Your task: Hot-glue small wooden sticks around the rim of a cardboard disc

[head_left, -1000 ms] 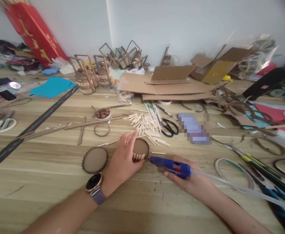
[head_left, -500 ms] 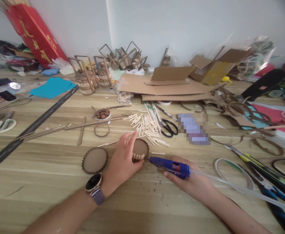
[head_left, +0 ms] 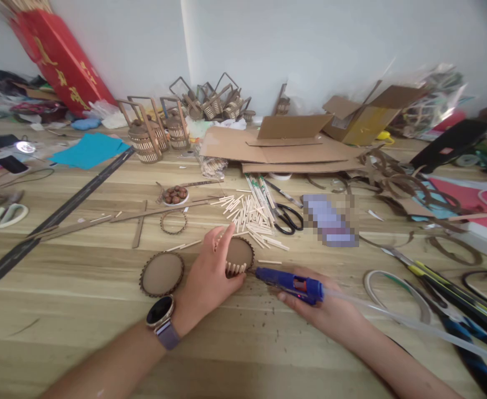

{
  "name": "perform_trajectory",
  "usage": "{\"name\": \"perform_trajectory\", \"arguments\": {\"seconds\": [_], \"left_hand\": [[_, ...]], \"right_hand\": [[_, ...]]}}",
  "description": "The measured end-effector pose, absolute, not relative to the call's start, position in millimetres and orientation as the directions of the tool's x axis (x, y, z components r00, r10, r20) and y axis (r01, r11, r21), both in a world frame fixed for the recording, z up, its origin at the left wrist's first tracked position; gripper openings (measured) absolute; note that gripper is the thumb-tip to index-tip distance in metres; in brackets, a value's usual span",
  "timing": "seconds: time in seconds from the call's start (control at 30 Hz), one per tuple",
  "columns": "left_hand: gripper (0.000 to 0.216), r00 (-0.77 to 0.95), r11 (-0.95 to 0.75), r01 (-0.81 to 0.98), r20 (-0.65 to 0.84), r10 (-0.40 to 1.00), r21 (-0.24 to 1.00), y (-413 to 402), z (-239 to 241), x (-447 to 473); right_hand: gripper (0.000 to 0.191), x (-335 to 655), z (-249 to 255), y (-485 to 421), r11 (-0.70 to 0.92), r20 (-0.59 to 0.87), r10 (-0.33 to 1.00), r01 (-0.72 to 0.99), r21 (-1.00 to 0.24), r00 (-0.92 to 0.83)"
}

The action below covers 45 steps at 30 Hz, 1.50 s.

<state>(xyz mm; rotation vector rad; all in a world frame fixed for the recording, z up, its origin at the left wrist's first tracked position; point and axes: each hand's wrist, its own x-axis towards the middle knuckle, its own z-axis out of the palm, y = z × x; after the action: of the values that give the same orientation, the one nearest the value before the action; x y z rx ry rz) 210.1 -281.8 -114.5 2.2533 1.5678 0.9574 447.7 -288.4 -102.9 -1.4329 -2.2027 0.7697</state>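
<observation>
My left hand [head_left: 210, 274], with a watch on the wrist, curls around the near edge of a round cardboard disc [head_left: 240, 252] that has short wooden sticks standing along its rim. My right hand [head_left: 322, 307] grips a blue glue gun [head_left: 289, 281] whose nozzle touches the disc's right edge; a clear glue stick trails back from it. A second scalloped cardboard disc [head_left: 162, 273] lies flat just left of my left hand. A loose heap of short wooden sticks [head_left: 252, 216] lies just beyond the disc.
Black scissors [head_left: 287, 217] lie beside the sticks. A small dish of brown beads [head_left: 176, 194] and a cardboard ring [head_left: 173, 220] sit to the left. Finished stick baskets [head_left: 147, 141], flat cardboard [head_left: 285, 147] and a long black ruler [head_left: 60, 213] crowd the wooden floor.
</observation>
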Motion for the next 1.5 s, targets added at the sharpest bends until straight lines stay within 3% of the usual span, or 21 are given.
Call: {"name": "perform_trajectory", "arguments": {"seconds": [1.5], "left_hand": [[0.094, 0.224, -0.403, 0.754, 0.373, 0.9, 0.519, -281.0, -113.0, 210.5]], "right_hand": [[0.02, 445.5, -99.8, -289.8, 0.343, 0.077, 0.92, 0.692, -0.635, -0.385]]}}
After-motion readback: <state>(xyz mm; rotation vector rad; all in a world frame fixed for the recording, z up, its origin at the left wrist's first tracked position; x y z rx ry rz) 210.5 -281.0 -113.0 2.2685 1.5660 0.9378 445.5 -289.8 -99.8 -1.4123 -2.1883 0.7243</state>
